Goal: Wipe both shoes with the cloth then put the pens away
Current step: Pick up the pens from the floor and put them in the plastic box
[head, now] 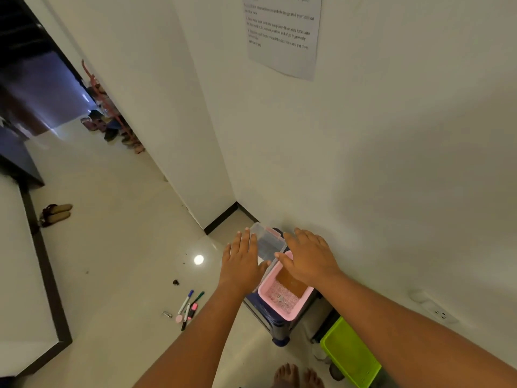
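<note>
Fingers (246,240) of the left hand (241,264) and right hand (309,257) stretch straight, holding nothing, over the clear box (265,242) on the stool (275,331), likely to open it for the pens (188,306) lying on the floor (126,275).

Both bare arms reach forward and down, almost straight, drawing closer together toward the wrists. The left hand (242,259) is held flat, palm down, with its fingers straight and close together. The right hand (310,256) is just beside it, also palm down, fingers extended and slightly spread, its thumb pointing toward the left hand. Bare toes (297,376) show at the lower edge.
</note>
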